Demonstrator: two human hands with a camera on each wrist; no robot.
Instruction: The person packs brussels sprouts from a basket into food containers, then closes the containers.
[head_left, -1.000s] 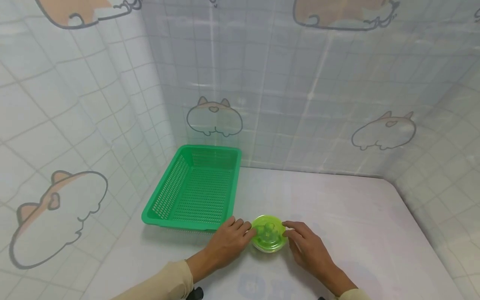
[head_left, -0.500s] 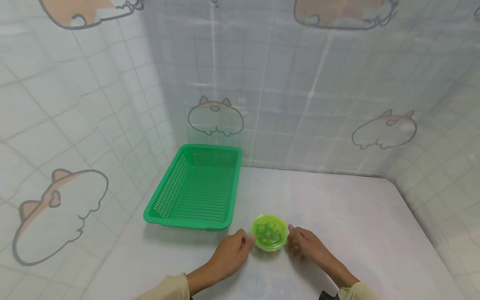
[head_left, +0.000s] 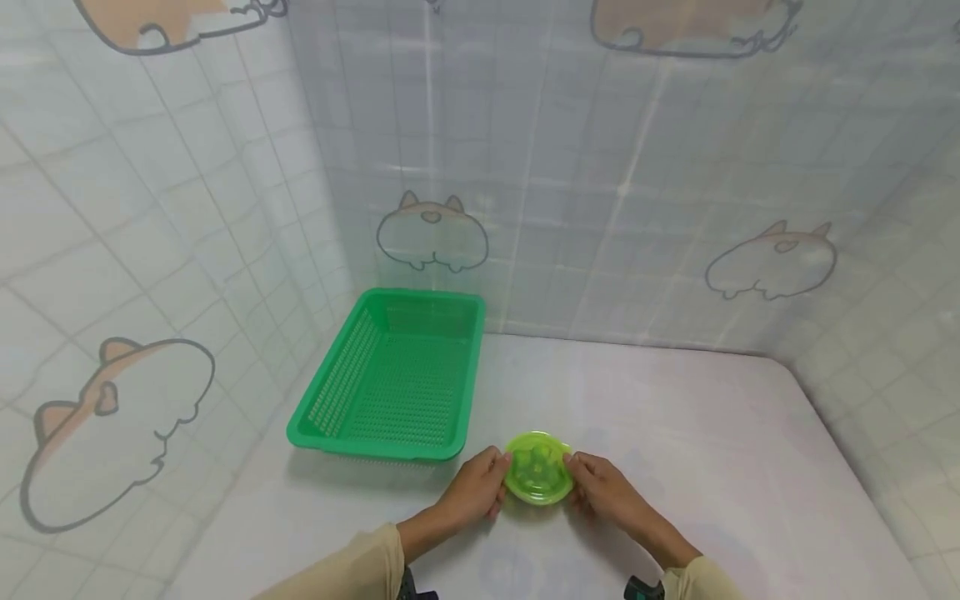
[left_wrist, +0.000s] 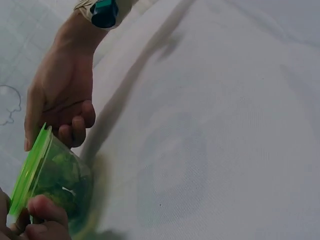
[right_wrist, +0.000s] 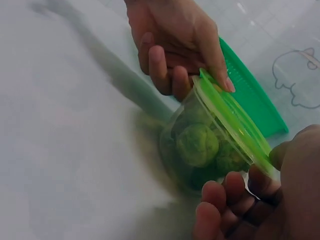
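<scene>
A round clear tub with a bright green lid sits between my two hands. Round green vegetables, like Brussels sprouts, show through its wall in the right wrist view. My left hand pinches the lid's left edge, thumb on top and fingers curled beneath the rim. On the opposite side my right hand pinches the rim the same way. Both thumbs press the lid near its edge. Whether the tub's base touches the table cannot be told.
A green perforated basket stands behind and left of the tub, with nothing seen in it. The white table meets a tiled-print curtain at the back and sides.
Both hands have shifted from resting loosely at the lid's sides to pinching its rim, thumbs on top. The tub has barely moved. The basket stays put.
</scene>
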